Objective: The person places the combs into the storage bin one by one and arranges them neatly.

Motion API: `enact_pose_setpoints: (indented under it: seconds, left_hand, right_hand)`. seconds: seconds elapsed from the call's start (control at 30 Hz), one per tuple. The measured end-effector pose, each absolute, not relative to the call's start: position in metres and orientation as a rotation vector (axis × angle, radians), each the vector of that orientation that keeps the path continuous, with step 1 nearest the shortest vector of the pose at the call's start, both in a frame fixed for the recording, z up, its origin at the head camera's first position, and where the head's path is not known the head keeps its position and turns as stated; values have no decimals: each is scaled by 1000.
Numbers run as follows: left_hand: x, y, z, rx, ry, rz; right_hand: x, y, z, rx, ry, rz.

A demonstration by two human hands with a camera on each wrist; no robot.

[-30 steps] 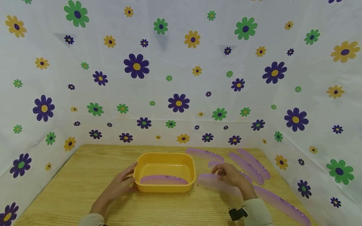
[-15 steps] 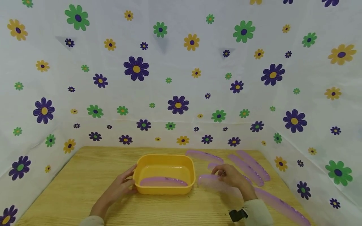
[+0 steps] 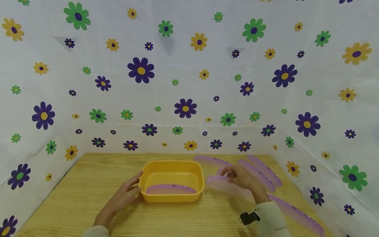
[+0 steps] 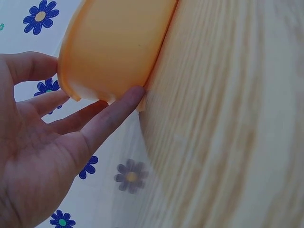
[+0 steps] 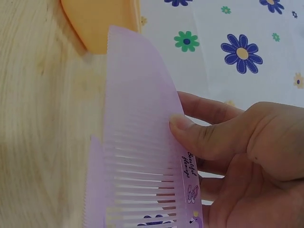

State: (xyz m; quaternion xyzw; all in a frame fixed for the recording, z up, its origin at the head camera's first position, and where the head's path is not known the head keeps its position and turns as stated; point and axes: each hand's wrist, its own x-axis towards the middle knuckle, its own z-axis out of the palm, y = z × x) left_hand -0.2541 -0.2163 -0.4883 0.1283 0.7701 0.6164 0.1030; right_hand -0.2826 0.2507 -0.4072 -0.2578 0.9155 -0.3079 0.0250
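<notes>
A yellow plastic basin [image 3: 171, 198] stands on the table with one purple comb [image 3: 167, 189] lying inside it. My left hand [image 3: 125, 194] rests against the basin's left end; in the left wrist view its extended fingers [image 4: 114, 114] touch the end wall. To the right of the basin, my right hand [image 3: 243, 180] pinches a translucent purple comb [image 5: 142, 85] by its printed spine between thumb and fingers. The comb's teeth point down toward the table in the head view. Part of another comb [image 5: 94, 185] shows beside it in the right wrist view.
More purple combs lie about the right side: one at the back [image 3: 207, 159], two slanting side by side, a nearer [image 3: 256, 174] and a farther one [image 3: 265, 169], and one at the front right [image 3: 299, 214]. White flowered cloth [image 3: 165, 82] walls in the wooden table [image 3: 97, 177].
My right hand has raised the pinched comb slightly over the last half second. The left hand and the basin keep their places.
</notes>
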Motion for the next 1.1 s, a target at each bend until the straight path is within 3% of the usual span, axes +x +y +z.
enact_pose_setpoints:
  seconds: [1.1]
  left_hand:
    - [-254, -217, -488, 402, 2277, 1810]
  right_hand:
    - [-299, 222, -373, -697, 2874, -894]
